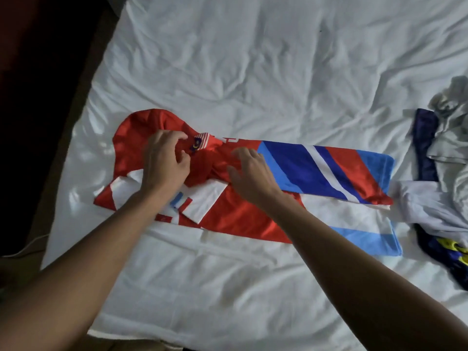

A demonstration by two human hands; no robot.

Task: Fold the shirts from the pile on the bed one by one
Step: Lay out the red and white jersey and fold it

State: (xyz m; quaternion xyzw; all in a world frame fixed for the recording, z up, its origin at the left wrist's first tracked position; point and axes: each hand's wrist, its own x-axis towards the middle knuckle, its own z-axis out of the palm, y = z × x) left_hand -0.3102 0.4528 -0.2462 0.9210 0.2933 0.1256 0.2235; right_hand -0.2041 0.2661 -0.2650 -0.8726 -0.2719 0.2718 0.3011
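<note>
Head view. A red jersey [243, 216] is laid flat across the white bed sheet [253, 72], with its collar end under the hands and its hem end stretched out to the right of them.

The left hand [166, 160] is placed on the bunched red cloth at the collar end. Its fingers [181, 138] are curled and a fold of red fabric is pinched, just left of a small flag patch [200, 143]. A rounded red section of the jersey is seen beyond and left of this grip. A white-and-red sleeve panel [202, 201] is folded over the body just below the wrist.

The right hand [249, 173] is held over the middle of the jersey, just right of the pinched spot. Its fingers are spread and straight, and nothing is gripped; whether the cloth is touched cannot be told.

The far long edge of the jersey is folded over, so a band of blue, white and red stripes [329, 171] runs rightward from the right hand's fingertips. A light blue and white hem section [367, 231] lies right of the right forearm.

The pile of shirts [445, 148], grey, dark blue and white, is heaped well to the right of both hands, just past the hem end.

A dark floor [38, 72] and a white cable [27, 245] are seen left of the bed, well away from the left hand.
</note>
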